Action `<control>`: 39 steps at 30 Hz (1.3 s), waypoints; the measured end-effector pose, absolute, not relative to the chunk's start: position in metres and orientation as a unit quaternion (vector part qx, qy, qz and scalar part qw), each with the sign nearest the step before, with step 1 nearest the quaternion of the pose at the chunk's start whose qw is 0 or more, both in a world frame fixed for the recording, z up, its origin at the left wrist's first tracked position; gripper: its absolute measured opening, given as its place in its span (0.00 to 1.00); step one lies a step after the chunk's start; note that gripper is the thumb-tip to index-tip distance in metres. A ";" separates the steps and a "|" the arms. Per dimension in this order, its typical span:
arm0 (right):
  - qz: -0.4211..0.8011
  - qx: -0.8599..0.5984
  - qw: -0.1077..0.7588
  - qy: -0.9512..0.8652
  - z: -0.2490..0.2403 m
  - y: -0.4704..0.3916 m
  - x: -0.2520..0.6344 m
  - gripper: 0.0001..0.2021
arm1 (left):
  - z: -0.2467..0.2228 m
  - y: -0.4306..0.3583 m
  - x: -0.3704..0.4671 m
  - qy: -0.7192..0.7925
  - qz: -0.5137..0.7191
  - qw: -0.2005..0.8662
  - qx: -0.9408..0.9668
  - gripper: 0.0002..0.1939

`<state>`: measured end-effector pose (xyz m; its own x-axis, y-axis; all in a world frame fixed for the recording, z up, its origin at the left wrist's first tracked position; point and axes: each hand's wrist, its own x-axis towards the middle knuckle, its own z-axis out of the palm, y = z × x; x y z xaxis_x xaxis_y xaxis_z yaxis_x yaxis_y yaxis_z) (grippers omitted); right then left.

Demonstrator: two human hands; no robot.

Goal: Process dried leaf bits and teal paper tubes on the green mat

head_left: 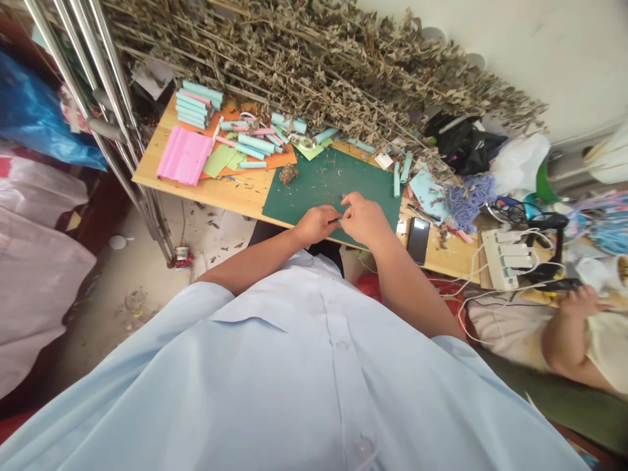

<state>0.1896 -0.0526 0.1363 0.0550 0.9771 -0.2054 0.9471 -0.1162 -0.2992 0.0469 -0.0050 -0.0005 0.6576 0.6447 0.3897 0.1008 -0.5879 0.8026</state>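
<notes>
Over the near edge of the green cutting mat (314, 186), my left hand (318, 224) and my right hand (363, 219) meet at the fingertips. The left fingers are pinched together around something small; only a dark and pale bluish sliver shows between the hands. My right hand is closed, its index finger bent and its fingertips close to the left ones. What the fingers hold is mostly hidden. A brown clump of dried plant matter (288, 173) lies on the mat beyond my left hand, among scattered crumbs.
Blue paper rolls (255, 144) and pink paper (185, 156) lie left. Dried leafy stalks (314, 65) stretch along the back. Right are a phone (418, 240), purple cord (470, 197) and a power strip (499, 258). Another person's hand (581, 301) is far right; metal poles (105, 111) stand left.
</notes>
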 end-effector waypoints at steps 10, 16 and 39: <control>0.175 -0.719 -0.008 -0.672 0.143 -0.040 0.185 0.22 | -0.002 -0.004 0.048 0.239 0.354 0.402 0.810 0.10; 0.211 -0.719 0.097 -0.655 0.136 -0.051 0.194 0.20 | 0.004 -0.004 0.046 0.234 0.358 0.404 0.809 0.12; 0.152 -0.619 0.170 -0.752 0.097 -0.086 0.223 0.14 | 0.005 -0.004 0.044 0.236 0.343 0.404 0.814 0.11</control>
<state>0.2227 -0.0859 0.0969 -0.1769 0.9819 0.0677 0.8783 0.1885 -0.4394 0.0440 -0.0041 0.0053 0.6531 0.6617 0.3683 0.1069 -0.5620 0.8202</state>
